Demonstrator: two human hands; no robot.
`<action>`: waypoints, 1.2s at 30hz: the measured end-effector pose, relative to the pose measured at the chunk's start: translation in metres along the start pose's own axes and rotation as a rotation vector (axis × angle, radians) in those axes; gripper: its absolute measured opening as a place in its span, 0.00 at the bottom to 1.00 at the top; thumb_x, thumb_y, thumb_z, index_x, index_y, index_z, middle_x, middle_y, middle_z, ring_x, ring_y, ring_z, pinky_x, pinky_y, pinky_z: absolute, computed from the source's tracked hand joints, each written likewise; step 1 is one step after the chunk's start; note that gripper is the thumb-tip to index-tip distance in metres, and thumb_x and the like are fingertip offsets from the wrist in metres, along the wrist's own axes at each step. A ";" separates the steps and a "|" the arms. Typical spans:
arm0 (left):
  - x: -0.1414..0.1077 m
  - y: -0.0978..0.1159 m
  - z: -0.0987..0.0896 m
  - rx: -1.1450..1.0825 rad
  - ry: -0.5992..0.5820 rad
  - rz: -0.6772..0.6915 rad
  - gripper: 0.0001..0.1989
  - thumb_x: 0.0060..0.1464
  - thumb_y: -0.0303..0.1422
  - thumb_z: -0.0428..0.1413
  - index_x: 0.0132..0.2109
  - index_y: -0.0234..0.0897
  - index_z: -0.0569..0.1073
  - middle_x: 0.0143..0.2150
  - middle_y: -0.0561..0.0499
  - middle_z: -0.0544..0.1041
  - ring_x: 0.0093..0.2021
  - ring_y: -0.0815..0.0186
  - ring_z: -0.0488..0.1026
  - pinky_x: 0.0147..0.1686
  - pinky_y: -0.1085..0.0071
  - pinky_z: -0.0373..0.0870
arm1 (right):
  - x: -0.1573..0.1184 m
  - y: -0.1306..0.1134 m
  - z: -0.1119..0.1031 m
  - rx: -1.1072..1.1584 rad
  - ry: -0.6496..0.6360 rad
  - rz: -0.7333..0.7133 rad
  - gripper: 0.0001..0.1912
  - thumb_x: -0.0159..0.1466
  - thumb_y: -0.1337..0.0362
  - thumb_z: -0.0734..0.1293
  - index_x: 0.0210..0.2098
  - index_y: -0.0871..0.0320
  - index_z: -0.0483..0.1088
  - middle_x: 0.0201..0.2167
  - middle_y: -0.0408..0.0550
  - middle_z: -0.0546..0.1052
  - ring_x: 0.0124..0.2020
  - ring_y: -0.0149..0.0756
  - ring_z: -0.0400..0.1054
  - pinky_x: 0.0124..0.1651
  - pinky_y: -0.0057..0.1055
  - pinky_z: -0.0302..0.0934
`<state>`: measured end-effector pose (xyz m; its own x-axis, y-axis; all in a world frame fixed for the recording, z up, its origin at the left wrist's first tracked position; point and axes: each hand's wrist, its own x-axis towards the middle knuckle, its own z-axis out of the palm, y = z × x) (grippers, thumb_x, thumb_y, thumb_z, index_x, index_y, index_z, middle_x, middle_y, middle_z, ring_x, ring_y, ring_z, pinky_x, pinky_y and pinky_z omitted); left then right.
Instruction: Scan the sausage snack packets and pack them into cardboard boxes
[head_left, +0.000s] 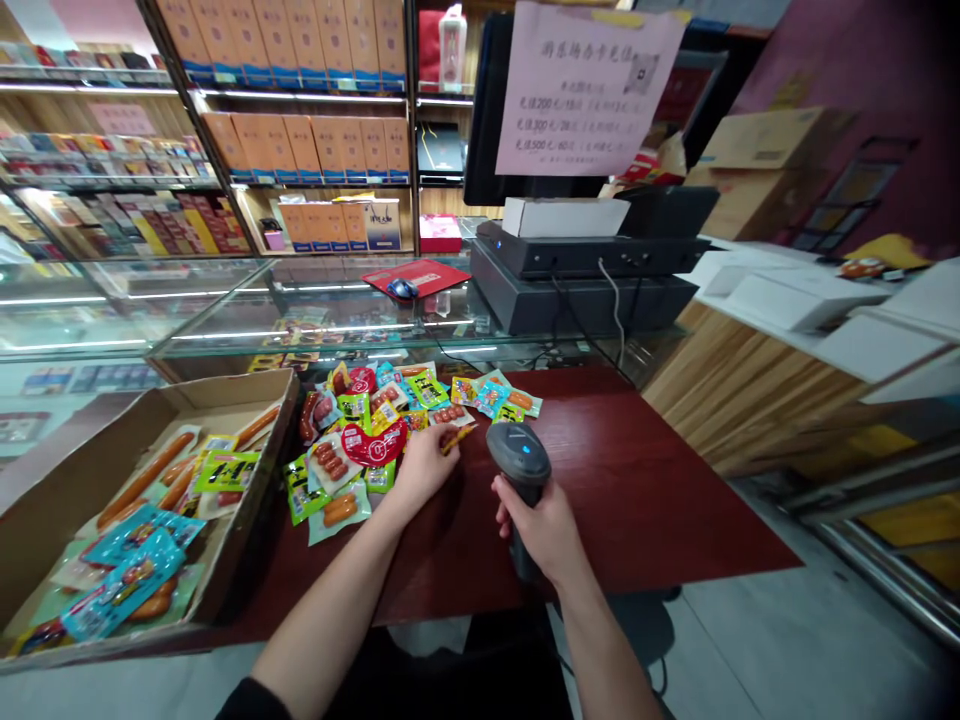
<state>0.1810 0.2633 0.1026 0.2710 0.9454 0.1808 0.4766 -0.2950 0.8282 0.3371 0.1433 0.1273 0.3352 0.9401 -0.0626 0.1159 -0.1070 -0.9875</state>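
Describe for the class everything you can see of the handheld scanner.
The scanner is dark grey to black and looks like plastic. It has a broad, rounded head with a glowing blue light on top and a handle running down from it. The right hand wraps the handle, holding it roughly upright, head uppermost, over the dark red tabletop, to the right of the snack packets. Whether its lower end touches the tabletop is unclear.
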 end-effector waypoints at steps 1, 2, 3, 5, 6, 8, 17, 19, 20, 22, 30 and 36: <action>0.002 -0.002 -0.004 -0.153 0.002 -0.056 0.11 0.51 0.26 0.59 0.43 0.37 0.77 0.43 0.44 0.81 0.44 0.56 0.78 0.48 0.60 0.71 | -0.001 -0.001 0.001 -0.005 -0.007 -0.006 0.23 0.59 0.44 0.72 0.35 0.59 0.69 0.16 0.43 0.74 0.14 0.34 0.69 0.18 0.27 0.62; 0.005 -0.004 -0.008 -0.312 -0.001 -0.108 0.11 0.50 0.28 0.61 0.43 0.37 0.76 0.43 0.44 0.82 0.43 0.58 0.78 0.47 0.62 0.72 | -0.001 -0.002 0.003 -0.009 -0.015 -0.007 0.23 0.59 0.44 0.72 0.34 0.59 0.69 0.16 0.43 0.74 0.14 0.34 0.69 0.18 0.27 0.62; 0.007 -0.005 -0.012 -0.465 -0.010 -0.154 0.12 0.48 0.30 0.63 0.42 0.36 0.75 0.43 0.44 0.82 0.42 0.59 0.79 0.46 0.63 0.72 | -0.002 -0.004 0.005 -0.011 -0.025 -0.004 0.23 0.59 0.44 0.72 0.34 0.59 0.69 0.16 0.43 0.74 0.14 0.34 0.69 0.17 0.27 0.62; 0.011 -0.009 -0.019 -0.706 -0.037 -0.225 0.17 0.43 0.33 0.68 0.41 0.35 0.74 0.39 0.46 0.82 0.38 0.62 0.79 0.43 0.66 0.72 | -0.004 -0.007 0.010 -0.009 -0.049 0.002 0.23 0.58 0.44 0.72 0.34 0.59 0.69 0.16 0.43 0.74 0.13 0.34 0.68 0.17 0.26 0.61; 0.013 -0.010 -0.021 -0.785 -0.042 -0.253 0.20 0.40 0.35 0.70 0.40 0.35 0.73 0.37 0.47 0.82 0.35 0.64 0.79 0.41 0.68 0.72 | -0.005 -0.009 0.013 -0.008 -0.063 0.003 0.22 0.58 0.45 0.71 0.34 0.59 0.69 0.16 0.43 0.74 0.13 0.34 0.68 0.17 0.26 0.61; 0.014 -0.011 -0.025 -0.873 -0.030 -0.289 0.24 0.35 0.36 0.73 0.39 0.34 0.73 0.33 0.49 0.81 0.33 0.66 0.78 0.40 0.69 0.71 | -0.008 -0.013 0.018 -0.007 -0.094 -0.002 0.21 0.59 0.46 0.71 0.34 0.59 0.69 0.16 0.42 0.73 0.13 0.33 0.67 0.17 0.26 0.61; 0.012 -0.007 -0.030 -0.939 -0.047 -0.316 0.25 0.34 0.39 0.74 0.38 0.33 0.75 0.33 0.51 0.81 0.30 0.70 0.76 0.28 0.77 0.65 | -0.014 -0.030 0.033 0.009 -0.126 -0.071 0.18 0.59 0.49 0.71 0.34 0.57 0.67 0.16 0.41 0.73 0.13 0.34 0.68 0.17 0.26 0.62; 0.012 -0.007 -0.030 -0.947 -0.047 -0.318 0.26 0.33 0.40 0.75 0.37 0.33 0.75 0.31 0.52 0.80 0.29 0.71 0.75 0.28 0.78 0.65 | -0.014 -0.031 0.035 0.003 -0.122 -0.071 0.17 0.59 0.50 0.71 0.34 0.57 0.67 0.16 0.41 0.73 0.13 0.34 0.68 0.17 0.26 0.62; 0.012 -0.007 -0.031 -0.952 -0.051 -0.318 0.26 0.32 0.41 0.75 0.38 0.33 0.76 0.31 0.52 0.80 0.29 0.71 0.75 0.28 0.78 0.66 | -0.014 -0.032 0.036 -0.003 -0.123 -0.067 0.17 0.59 0.50 0.71 0.35 0.57 0.67 0.16 0.41 0.73 0.13 0.34 0.68 0.16 0.26 0.62; 0.012 -0.007 -0.031 -0.963 -0.056 -0.320 0.27 0.32 0.41 0.75 0.38 0.33 0.76 0.31 0.51 0.80 0.29 0.71 0.76 0.29 0.78 0.67 | -0.013 -0.034 0.037 -0.013 -0.127 -0.064 0.17 0.59 0.51 0.71 0.35 0.57 0.67 0.15 0.40 0.73 0.13 0.34 0.68 0.16 0.26 0.62; 0.012 -0.007 -0.031 -0.973 -0.051 -0.306 0.24 0.31 0.39 0.75 0.36 0.33 0.76 0.31 0.50 0.82 0.27 0.71 0.76 0.29 0.76 0.68 | -0.013 -0.036 0.039 -0.017 -0.124 -0.079 0.16 0.59 0.52 0.71 0.34 0.57 0.66 0.15 0.40 0.73 0.12 0.33 0.67 0.16 0.25 0.62; 0.010 0.001 -0.034 -0.958 -0.179 -0.241 0.25 0.35 0.36 0.73 0.42 0.32 0.80 0.40 0.45 0.84 0.38 0.62 0.80 0.39 0.71 0.73 | -0.011 -0.032 0.040 -0.024 -0.125 -0.088 0.16 0.60 0.51 0.71 0.34 0.57 0.67 0.16 0.41 0.74 0.13 0.34 0.68 0.16 0.25 0.62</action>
<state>0.1552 0.2767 0.1235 0.4156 0.9072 -0.0650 -0.3175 0.2116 0.9244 0.2920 0.1491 0.1535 0.2037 0.9790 0.0055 0.1624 -0.0282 -0.9863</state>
